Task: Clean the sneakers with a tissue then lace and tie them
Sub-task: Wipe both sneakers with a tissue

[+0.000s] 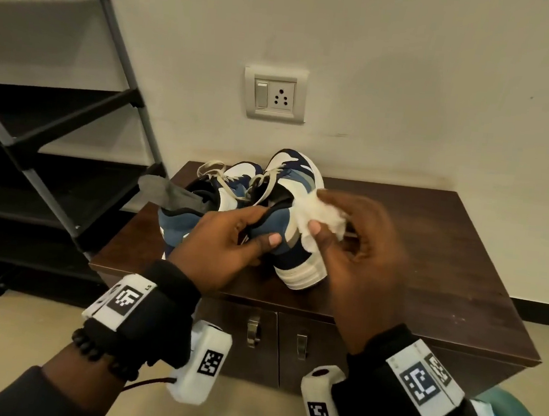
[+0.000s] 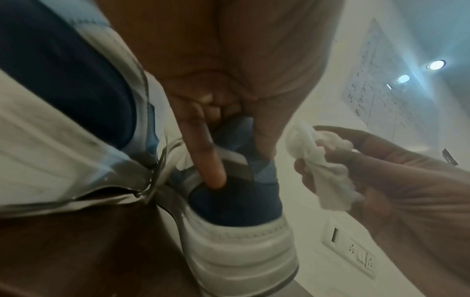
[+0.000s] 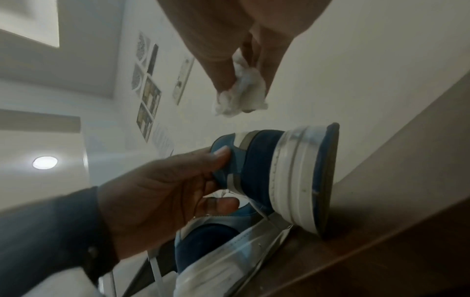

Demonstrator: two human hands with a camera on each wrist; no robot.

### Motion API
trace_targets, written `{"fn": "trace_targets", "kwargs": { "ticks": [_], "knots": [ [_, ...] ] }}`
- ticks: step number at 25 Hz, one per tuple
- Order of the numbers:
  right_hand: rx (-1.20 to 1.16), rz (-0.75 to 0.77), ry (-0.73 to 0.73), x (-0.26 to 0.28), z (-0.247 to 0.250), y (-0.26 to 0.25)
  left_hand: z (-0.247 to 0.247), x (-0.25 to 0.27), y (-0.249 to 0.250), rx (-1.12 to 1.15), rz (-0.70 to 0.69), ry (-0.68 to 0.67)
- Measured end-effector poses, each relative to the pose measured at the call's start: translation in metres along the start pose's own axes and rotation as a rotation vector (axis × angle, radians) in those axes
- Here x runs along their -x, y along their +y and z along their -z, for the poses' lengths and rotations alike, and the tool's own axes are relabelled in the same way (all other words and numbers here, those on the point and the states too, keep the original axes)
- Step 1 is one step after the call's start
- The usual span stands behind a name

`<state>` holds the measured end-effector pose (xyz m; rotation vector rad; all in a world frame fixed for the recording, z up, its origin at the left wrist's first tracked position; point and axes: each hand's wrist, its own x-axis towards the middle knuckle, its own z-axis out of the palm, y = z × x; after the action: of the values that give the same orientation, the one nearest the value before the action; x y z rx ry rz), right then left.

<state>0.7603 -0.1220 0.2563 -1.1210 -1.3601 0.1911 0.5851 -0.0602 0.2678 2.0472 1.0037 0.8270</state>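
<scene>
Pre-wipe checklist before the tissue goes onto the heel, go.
1. Left hand grips the held sneaker at the heel collar: ok.
2. Right hand pinches the tissue: ok.
3. Tissue touching the shoe: cannot tell; the wrist views show a gap.
4. Sole rests on the cabinet top: ok.
5. Second sneaker clear of the wipe path: ok.
6. Laces tied: not ok, loose.
</scene>
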Motion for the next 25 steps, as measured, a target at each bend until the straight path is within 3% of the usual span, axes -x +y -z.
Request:
{"fn": "trace_targets", "kwargs": {
  "ticks": [4, 8, 14, 19, 22, 25],
  "knots": [
    [0.215, 0.252, -0.026, 0.005, -0.014, -0.001, 0.006, -0.001, 0.004, -0.008, -0.029, -0.078],
    [0.323, 0.343, -0.006, 0.012, -0.027, 0.013, 0.003, -0.007, 0.007, 0.071, -0.018, -0.154],
    [0.362, 0.106, 0.020, 0.026, -0.001, 0.033, 0.002, -0.008, 0.004, 0.010, 0.010, -0.183],
    [0.364, 0.276, -0.086, 0.021, -0.023, 0.009, 0.001, -0.006, 0.006, -0.055, -0.064, -0.119],
    [0.418, 0.179, -0.076, 0.034, -0.013, 0.030, -0.001, -0.002, 0.003, -0.045, 0.016, -0.101],
    [0.385, 0.084, 0.008, 0.035, 0.002, 0.034, -0.004, -0.002, 0.004, -0.089, -0.054, -0.063]
  ]
}}
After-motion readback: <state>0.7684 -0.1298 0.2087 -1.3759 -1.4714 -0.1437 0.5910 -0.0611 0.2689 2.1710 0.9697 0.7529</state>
